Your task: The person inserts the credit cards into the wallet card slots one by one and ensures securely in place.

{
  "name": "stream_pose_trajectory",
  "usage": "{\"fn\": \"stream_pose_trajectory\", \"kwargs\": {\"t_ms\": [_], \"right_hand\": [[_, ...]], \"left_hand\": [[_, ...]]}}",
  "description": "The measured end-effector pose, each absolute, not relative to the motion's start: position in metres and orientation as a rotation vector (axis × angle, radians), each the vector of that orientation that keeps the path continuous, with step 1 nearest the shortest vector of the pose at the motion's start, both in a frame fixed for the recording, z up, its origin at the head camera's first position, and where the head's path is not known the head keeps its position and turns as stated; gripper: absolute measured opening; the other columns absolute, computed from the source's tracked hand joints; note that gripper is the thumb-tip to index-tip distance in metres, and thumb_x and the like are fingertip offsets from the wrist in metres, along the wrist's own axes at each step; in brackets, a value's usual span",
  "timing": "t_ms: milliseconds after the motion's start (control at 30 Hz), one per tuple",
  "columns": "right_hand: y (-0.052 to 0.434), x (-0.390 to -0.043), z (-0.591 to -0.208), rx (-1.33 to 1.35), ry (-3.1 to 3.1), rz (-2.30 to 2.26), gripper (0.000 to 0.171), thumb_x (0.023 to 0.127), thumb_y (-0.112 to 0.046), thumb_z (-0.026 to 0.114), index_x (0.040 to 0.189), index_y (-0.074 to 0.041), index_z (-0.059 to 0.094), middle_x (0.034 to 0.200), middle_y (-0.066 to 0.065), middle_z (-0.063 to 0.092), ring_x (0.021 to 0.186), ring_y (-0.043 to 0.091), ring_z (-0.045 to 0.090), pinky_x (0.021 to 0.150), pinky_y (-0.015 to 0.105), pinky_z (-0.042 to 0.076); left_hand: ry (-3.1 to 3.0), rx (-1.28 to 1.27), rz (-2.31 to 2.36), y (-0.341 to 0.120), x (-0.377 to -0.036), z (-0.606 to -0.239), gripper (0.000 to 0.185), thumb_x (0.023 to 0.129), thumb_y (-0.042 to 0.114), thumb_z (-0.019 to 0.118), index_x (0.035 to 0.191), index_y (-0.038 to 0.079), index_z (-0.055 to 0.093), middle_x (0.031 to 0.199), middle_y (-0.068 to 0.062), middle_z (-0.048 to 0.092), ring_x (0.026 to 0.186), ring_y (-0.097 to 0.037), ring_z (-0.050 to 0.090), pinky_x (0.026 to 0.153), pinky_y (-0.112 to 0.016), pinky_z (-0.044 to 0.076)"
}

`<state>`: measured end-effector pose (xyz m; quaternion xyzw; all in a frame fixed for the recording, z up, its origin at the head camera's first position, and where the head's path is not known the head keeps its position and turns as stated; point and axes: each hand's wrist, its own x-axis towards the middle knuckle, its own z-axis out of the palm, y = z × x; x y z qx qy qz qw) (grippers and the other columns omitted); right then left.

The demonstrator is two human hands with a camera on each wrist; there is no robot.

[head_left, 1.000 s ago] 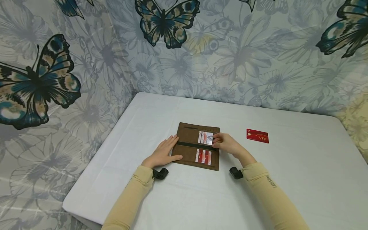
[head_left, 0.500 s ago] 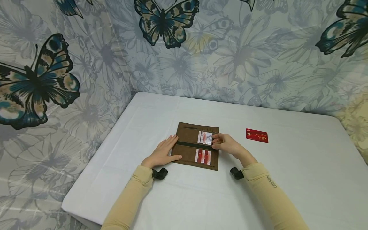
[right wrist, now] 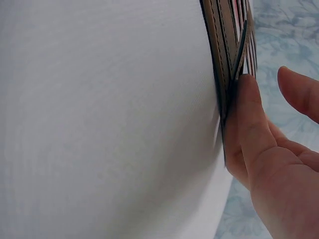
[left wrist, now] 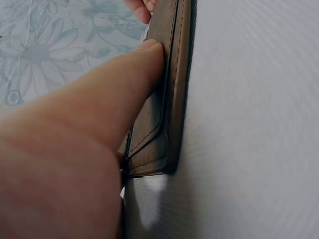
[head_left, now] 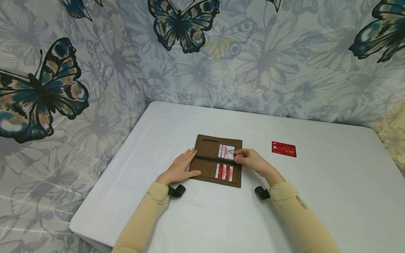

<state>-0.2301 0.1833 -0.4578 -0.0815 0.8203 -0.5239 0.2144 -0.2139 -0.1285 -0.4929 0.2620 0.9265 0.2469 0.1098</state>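
A brown bifold wallet (head_left: 205,172) lies unfolded on the white table. Several white-edged cards (head_left: 226,151) fill its upper slots, and red and white cards (head_left: 224,172) fill the lower ones. My left hand (head_left: 178,168) rests flat on the wallet's left edge, fingers straight; its thumb (left wrist: 144,64) lies on the leather in the left wrist view. My right hand (head_left: 251,160) is at the wallet's right edge, fingertips beside the outermost upper card. In the right wrist view, one fingertip (right wrist: 247,84) touches the wallet near its fold, while another finger (right wrist: 298,92) stands apart from it.
A red VIP card (head_left: 283,149) lies by itself on the table (head_left: 332,182), to the right of the wallet. Walls with butterfly and flower patterns (head_left: 262,66) border the table at the back and left. A black wrist camera (head_left: 262,193) sits at the right cuff.
My right hand's fingers have straightened a little, and its wrist has shifted slightly to the right. My left hand, the wallet and the red card stay where they were.
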Motion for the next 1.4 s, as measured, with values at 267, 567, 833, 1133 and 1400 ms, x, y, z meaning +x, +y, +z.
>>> {"fn": "stream_pose_trajectory", "kwargs": {"t_ms": [267,567,833,1133,1400], "right_hand": [[0.1831,-0.2302,-0.4592,-0.208,2.285,-1.451,0.041,0.091,-0.012,0.059,0.122,0.012,0.049,0.113,0.021,0.054,0.100,0.026,0.048,0.081,0.036,0.044],[0.1806,-0.2327,-0.4616,-0.219,2.268,-1.434,0.041,0.088,-0.008,0.060,0.121,0.011,0.045,0.104,0.016,0.053,0.095,0.024,0.049,0.078,0.028,0.044],[0.1804,-0.2330,-0.4620,-0.269,2.260,-1.395,0.044,0.088,-0.008,0.061,0.125,0.010,0.045,0.106,0.016,0.051,0.096,0.025,0.047,0.082,0.032,0.042],[0.1799,-0.2315,-0.4595,-0.288,2.248,-1.385,0.047,0.088,-0.010,0.062,0.129,0.008,0.045,0.111,0.018,0.050,0.100,0.027,0.045,0.084,0.035,0.041],[0.1774,-0.2300,-0.4549,-0.311,2.240,-1.361,0.047,0.089,-0.008,0.061,0.130,0.007,0.045,0.111,0.018,0.048,0.100,0.027,0.044,0.083,0.037,0.040]], "left_hand": [[2.729,0.764,0.724,-0.1284,-0.2145,-0.4956,0.086,0.089,0.053,0.053,0.150,0.011,0.010,0.154,-0.004,0.006,0.139,-0.015,0.000,0.111,-0.036,0.002],[2.713,0.767,0.736,-0.1274,-0.2142,-0.4897,0.085,0.089,0.050,0.054,0.150,0.009,0.011,0.154,-0.005,0.006,0.139,-0.018,0.001,0.111,-0.038,0.001],[2.719,0.763,0.717,-0.1279,-0.2146,-0.4905,0.085,0.089,0.050,0.054,0.150,0.009,0.010,0.154,-0.005,0.006,0.139,-0.018,0.001,0.111,-0.038,0.002],[2.719,0.751,0.720,-0.1283,-0.2140,-0.4906,0.085,0.089,0.051,0.054,0.150,0.011,0.010,0.154,-0.004,0.005,0.139,-0.017,0.000,0.111,-0.037,0.001],[2.723,0.759,0.739,-0.1284,-0.2145,-0.4936,0.085,0.089,0.051,0.054,0.150,0.009,0.010,0.154,-0.006,0.006,0.139,-0.018,0.001,0.111,-0.038,0.002]]}}
